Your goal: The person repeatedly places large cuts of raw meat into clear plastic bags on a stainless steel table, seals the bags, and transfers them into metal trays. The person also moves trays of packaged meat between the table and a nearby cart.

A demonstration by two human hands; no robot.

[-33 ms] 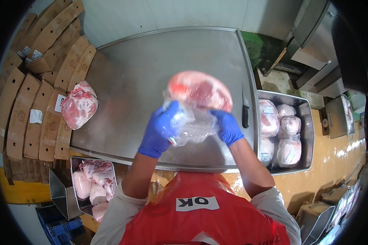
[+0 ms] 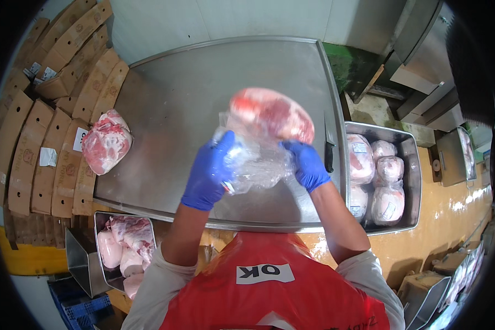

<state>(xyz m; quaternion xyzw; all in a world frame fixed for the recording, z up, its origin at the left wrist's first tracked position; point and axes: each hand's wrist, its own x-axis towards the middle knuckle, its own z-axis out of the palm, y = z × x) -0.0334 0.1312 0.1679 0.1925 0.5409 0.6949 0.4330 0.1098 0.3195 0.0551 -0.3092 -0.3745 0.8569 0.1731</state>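
Both my hands, in blue gloves, hold a clear plastic bag above the steel table. My left hand is closed on the bag's left side, and my right hand pinches its right edge. Just beyond the bag is a large pink and red piece of raw meat, at least partly out of the plastic. Whether its near end is still inside, I cannot tell. To the right of my right hand lies a black-handled knife, its blade pointing away from me.
Another raw meat piece sits at the table's left edge, against stacked cardboard boxes. A steel tub on the right contains several bagged meat pieces. At lower left, a steel tub holds unwrapped meat, with blue crates nearby.
The meat has shifted slightly away from me, and more of the bag shows between it and my hands. My left hand has moved a little to the left, still gripping the plastic.
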